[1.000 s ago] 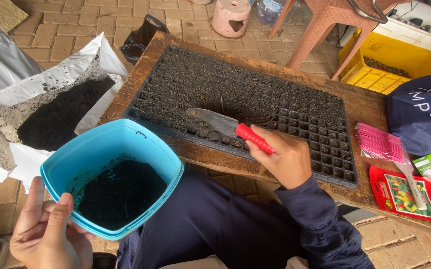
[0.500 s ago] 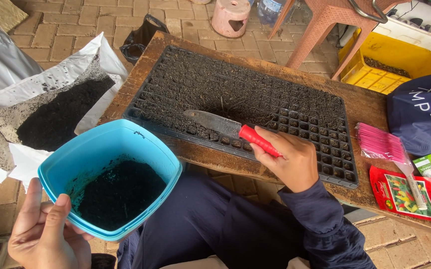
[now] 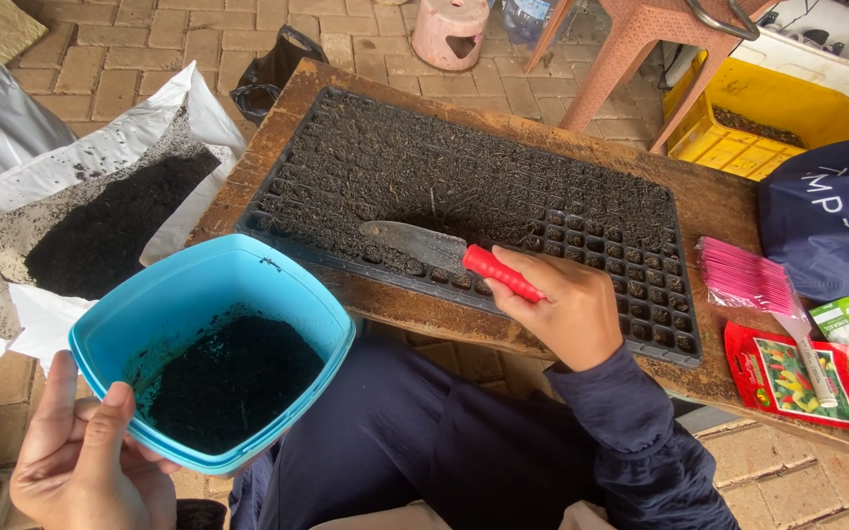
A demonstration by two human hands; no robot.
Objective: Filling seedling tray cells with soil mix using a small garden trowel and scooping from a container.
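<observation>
Head view: right hand fingers wrapped round trowel; left hand fingers cupping blue tub.

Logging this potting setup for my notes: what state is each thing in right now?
Seed tray: mostly filled, near-right cells emptier.
Blue tub: partly full of soil, held by left hand.
Trowel: gripped by right hand, blade over tray.
Soil bag: open.
Seed packet: lying flat.
</observation>
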